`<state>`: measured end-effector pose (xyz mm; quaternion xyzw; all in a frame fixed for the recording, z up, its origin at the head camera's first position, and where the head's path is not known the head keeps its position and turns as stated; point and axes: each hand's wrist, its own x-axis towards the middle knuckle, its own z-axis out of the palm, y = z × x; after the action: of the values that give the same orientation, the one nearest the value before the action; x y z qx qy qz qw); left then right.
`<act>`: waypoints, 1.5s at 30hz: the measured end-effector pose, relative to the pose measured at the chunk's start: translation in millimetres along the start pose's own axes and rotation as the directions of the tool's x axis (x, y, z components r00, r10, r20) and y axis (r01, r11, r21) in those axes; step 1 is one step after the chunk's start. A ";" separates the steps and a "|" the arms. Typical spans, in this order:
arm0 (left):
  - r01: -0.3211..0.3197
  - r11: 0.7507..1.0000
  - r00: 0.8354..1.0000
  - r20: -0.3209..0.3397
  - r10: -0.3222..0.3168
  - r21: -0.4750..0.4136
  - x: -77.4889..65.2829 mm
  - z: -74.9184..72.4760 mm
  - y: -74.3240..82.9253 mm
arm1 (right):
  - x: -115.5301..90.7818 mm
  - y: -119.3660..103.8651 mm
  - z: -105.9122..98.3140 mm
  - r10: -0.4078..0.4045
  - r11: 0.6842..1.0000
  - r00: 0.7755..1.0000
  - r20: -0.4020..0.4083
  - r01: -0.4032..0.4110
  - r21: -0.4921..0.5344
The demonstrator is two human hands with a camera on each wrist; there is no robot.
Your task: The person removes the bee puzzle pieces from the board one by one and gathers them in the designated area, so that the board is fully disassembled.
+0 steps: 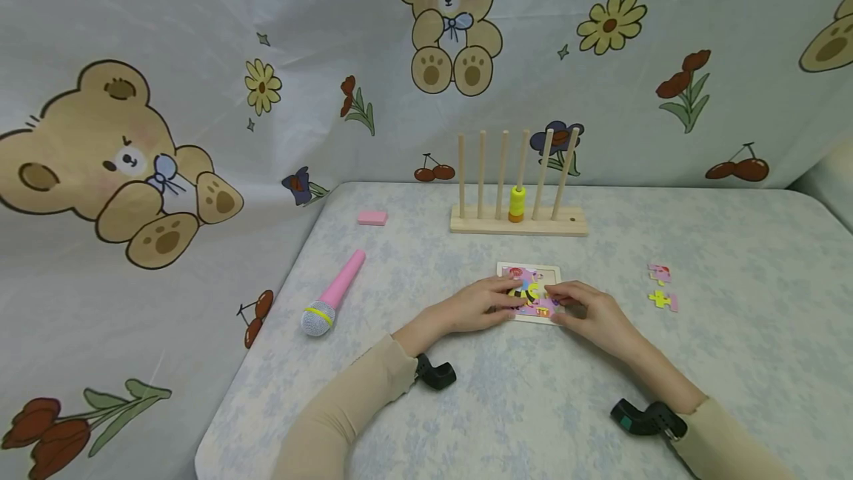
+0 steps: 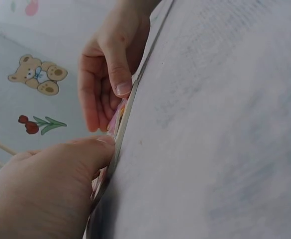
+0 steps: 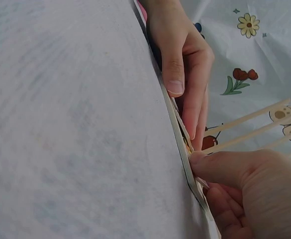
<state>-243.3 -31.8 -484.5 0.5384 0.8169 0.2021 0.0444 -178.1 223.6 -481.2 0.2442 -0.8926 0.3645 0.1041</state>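
Observation:
A small jigsaw puzzle (image 1: pixel 529 312) with a yellow-and-black bee on pink lies in a pale wooden frame (image 1: pixel 504 267) at mid-table. My left hand (image 1: pixel 481 305) rests on the puzzle's left side with its fingers stretched over the picture; its thumb lies along the near edge in the left wrist view. At the right side, my right hand (image 1: pixel 594 315) pinches a puzzle piece (image 3: pixel 202 182) between thumb and curled fingers, the piece tilted above the frame's edge. Bare backing shows at the frame's upper right. Two loose puzzle pieces (image 1: pixel 660 275) lie on the table to the right.
Behind the puzzle stands a wooden peg rack (image 1: pixel 476 226) with upright rods; one rod carries yellow and orange beads (image 1: pixel 517 202). Left on the table lie a pink toy microphone (image 1: pixel 342 281) and a pink block (image 1: pixel 372 218). A bear-print cloth (image 1: pixel 373 13) hangs behind.

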 end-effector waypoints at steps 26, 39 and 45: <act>0.019 0.999 0.999 0.029 -0.018 -0.047 -0.8 3.9 -0.7 | -0.3 -0.7 1.0 -0.041 0.997 0.999 0.017 0.039 0.062; 0.047 0.997 0.997 0.061 -0.044 -0.058 0.8 2.5 1.2 | 0.7 -3.4 -10.0 -0.080 0.997 0.997 0.003 0.080 -0.020; 0.055 0.996 0.997 0.054 -0.051 -0.064 0.4 3.2 0.0 | 1.2 -6.5 -33.9 -0.028 0.995 0.999 -0.026 0.030 0.095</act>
<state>-242.6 -30.5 -487.3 0.5198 0.8224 0.2135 0.0887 -175.5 243.0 -452.7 0.2573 -0.8692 0.4080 0.1085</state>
